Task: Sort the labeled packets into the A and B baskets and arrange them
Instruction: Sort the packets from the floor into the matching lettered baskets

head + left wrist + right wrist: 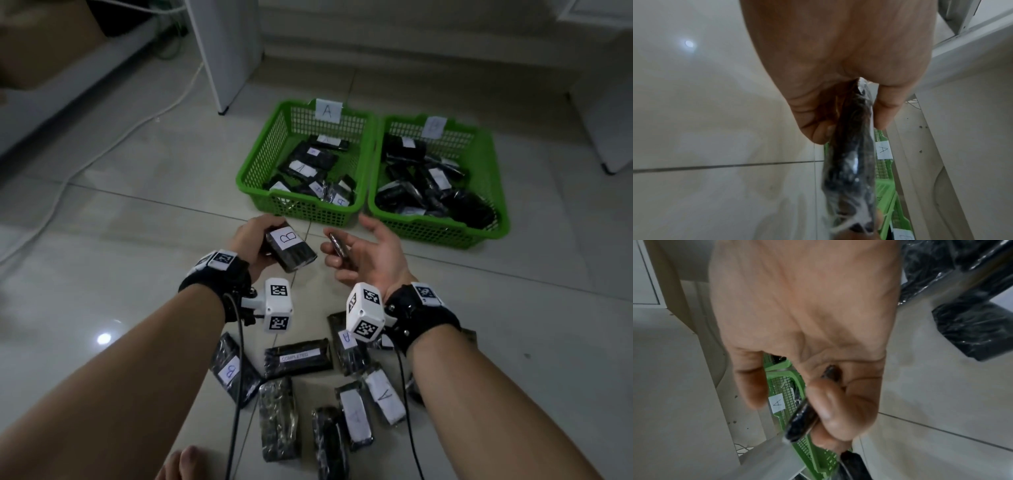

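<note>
Left hand [255, 240]: fingers and thumb curled round a black packet marked B [290, 247], label up, held above the floor. Right hand [368, 251]: palm turned up, thumb apart at 12 o'clock, fingers curled on a second packet [337, 244] seen edge-on; its label cannot be read in any view.

Risks, as judged:
- The A basket [260, 150] lies at 12 o'clock of the left hand, the B basket [493, 171] at 1 o'clock of the right. A straight drop from the left hand would put the B packet in the wrong basket.
- A cross-over reach would be needed; the two wrists could be fouled, or the cables [236, 394] trailing from the wrist cameras snagged.
- The right-hand packet could be misfiled if released unread.
- The film wrap looks slick; a loose hold may let a packet slip.
- Both baskets hold jumbled piles; packets thrown on top would leave the arranging undone.

Surroundings: unsorted packets [298, 358] lie on the tiled floor [137, 192] at 6 o'clock, beneath the forearms, some labels A, B, some face down. A white cord [113, 144] runs at 10 o'clock, well apart. A white cabinet leg [224, 111] stands near the A basket at 11 o'clock.
</note>
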Motion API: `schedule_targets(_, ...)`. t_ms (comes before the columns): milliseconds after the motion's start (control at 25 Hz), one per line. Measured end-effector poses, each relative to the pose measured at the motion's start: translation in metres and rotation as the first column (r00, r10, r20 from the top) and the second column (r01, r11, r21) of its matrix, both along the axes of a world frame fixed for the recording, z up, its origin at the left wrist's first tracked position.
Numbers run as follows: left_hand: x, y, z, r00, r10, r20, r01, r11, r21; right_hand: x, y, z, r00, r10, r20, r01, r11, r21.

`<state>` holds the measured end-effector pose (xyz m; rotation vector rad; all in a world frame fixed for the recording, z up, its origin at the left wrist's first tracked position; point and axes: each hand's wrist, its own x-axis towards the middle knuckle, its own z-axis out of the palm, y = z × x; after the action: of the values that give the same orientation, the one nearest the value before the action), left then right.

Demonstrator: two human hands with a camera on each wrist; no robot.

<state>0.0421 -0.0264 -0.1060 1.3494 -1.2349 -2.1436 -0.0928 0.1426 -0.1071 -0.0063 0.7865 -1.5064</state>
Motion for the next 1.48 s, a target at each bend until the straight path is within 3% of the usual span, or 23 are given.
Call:
schedule_targets(200,-0.007,-0.012,0.009,0.990,0.102,-0.099,-0.099,0.995,0.033,-0.006,-0.013,0.005,0.922,-0.181,-0.343,0.228,0.968,0.101)
schedule_targets(320,-0.011,-0.015,0.011,0.981,0.133,-0.143,-0.130,0.991,0.030,-0.010,-0.013,0.000,0.875,-0.294,-0.384,0.353,0.931,0.091)
schedule_targets(400,-0.014,-0.016,0.012,0.977,0.132,-0.167,-0.132,0.991,0.007,-0.014,-0.011,-0.005,0.856,-0.290,-0.428,0.357,0.930,0.084)
schedule_targets(520,-0.020,-0.018,0.017,0.965,0.173,-0.198,-0.180,0.983,-0.021,-0.021,-0.007,-0.004,0.887,-0.352,-0.300,0.357,0.933,-0.039)
schedule_targets(600,-0.027,-0.021,0.019,0.953,0.212,-0.215,-0.219,0.976,-0.007,-0.027,-0.006,0.003,0.863,-0.362,-0.352,0.370,0.928,-0.048)
schedule_targets(640,-0.030,-0.020,0.020,0.949,0.228,-0.219,-0.234,0.972,-0.001,-0.029,-0.006,0.006,0.813,-0.348,-0.467,0.382,0.924,-0.023)
schedule_targets(680,-0.035,-0.020,0.020,0.946,0.238,-0.221,-0.243,0.970,0.003,-0.031,-0.006,0.007,0.714,-0.317,-0.624,0.411,0.911,0.008)
schedule_targets(760,-0.042,-0.018,0.019,0.944,0.250,-0.217,-0.254,0.967,0.009,-0.032,-0.007,0.008,0.446,-0.240,-0.862,0.471,0.882,-0.002)
schedule_targets(800,-0.046,-0.017,0.018,0.943,0.255,-0.214,-0.259,0.966,0.009,-0.033,-0.008,0.007,0.353,-0.238,-0.905,0.477,0.878,-0.045)
schedule_targets(960,-0.058,-0.013,0.016,0.940,0.272,-0.207,-0.283,0.959,-0.022,-0.034,-0.011,0.004,0.151,-0.282,-0.947,0.502,0.848,-0.173)
schedule_targets(1080,-0.067,-0.013,0.017,0.934,0.268,-0.235,-0.292,0.954,-0.072,-0.037,-0.015,0.007,-0.035,-0.149,-0.988,0.523,0.840,-0.145)
schedule_targets(1280,-0.078,-0.023,0.027,0.909,0.283,-0.308,-0.330,0.937,-0.112,-0.049,-0.034,-0.002,-0.228,0.010,-0.974,0.529,0.841,-0.115)
schedule_targets(1480,-0.075,-0.037,0.026,0.886,0.334,-0.322,-0.379,0.921,-0.088,-0.062,-0.072,-0.006,-0.276,0.108,-0.955,0.427,0.904,-0.021)
